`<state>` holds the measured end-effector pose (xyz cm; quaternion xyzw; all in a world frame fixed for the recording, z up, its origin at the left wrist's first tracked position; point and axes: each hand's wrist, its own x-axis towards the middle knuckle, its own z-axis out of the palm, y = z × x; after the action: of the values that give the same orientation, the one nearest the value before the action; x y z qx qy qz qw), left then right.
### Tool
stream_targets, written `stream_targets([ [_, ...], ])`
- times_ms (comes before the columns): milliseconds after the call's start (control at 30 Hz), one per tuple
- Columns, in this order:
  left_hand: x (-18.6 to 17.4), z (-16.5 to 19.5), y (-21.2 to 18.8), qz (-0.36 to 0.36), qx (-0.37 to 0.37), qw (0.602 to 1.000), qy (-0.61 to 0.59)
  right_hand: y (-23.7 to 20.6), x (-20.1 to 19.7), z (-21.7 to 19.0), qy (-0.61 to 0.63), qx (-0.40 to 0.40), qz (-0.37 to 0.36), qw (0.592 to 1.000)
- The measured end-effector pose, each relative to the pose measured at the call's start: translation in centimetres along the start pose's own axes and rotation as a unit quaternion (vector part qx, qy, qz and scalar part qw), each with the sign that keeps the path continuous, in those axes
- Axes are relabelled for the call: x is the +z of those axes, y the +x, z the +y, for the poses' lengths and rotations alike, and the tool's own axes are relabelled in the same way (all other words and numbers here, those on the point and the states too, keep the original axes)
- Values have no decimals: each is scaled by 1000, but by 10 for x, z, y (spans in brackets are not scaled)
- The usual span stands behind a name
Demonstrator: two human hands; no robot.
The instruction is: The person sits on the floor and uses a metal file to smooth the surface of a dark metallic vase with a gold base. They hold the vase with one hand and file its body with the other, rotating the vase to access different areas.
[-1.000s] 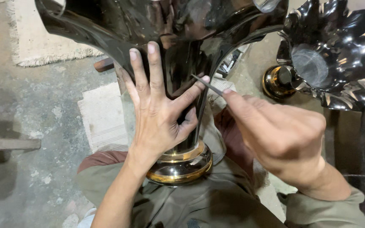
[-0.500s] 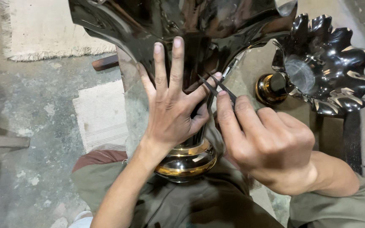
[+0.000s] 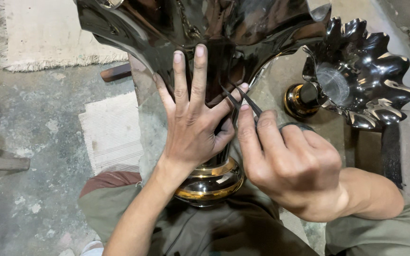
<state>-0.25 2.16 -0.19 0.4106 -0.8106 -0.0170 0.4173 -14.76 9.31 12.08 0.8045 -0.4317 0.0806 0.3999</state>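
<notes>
Head view, left hand: the left hand (image 3: pixel 191 128) lies flat with fingers (image 3: pixel 199 76) spread and released, pressed against the neck of the glossy black fluted vase (image 3: pixel 205 28).
Head view, right hand: the right hand (image 3: pixel 290 161) is clenched around thin metal tweezers (image 3: pixel 243 100), tips at the vase beside the left thumb.
Vase place: upright between the person's knees, its gold-banded base (image 3: pixel 212 182) low.
Nearby: a second black fluted vase (image 3: pixel 371 76) lies right; a pale mat (image 3: pixel 112 132) on the concrete floor (image 3: pixel 29 114).

A second black fluted vase (image 3: pixel 361 80) with a gold band lies at upper right. A cream rug (image 3: pixel 48 38) fills the upper left, with a pale ribbed mat (image 3: pixel 110 132) below it on the concrete floor (image 3: pixel 34 123). A brown wooden piece (image 3: pixel 116 72) lies between them.
</notes>
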Motion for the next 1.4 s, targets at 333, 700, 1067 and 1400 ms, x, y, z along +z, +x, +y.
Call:
stream_targets([
  [333, -8, 3, 5, -31, 12, 999, 7, -22, 19, 28, 271, 160, -31, 949],
  [700, -4, 5, 8, -61, 4, 997, 52, -34, 36, 41, 377, 155, 22, 913],
  [1067, -4, 9, 9, -72, -2, 995, 74, -36, 41, 44, 383, 149, 52, 910],
  [1400, -6, 11, 11, -68, -11, 996, 61, -28, 32, 38, 300, 137, 14, 944],
])
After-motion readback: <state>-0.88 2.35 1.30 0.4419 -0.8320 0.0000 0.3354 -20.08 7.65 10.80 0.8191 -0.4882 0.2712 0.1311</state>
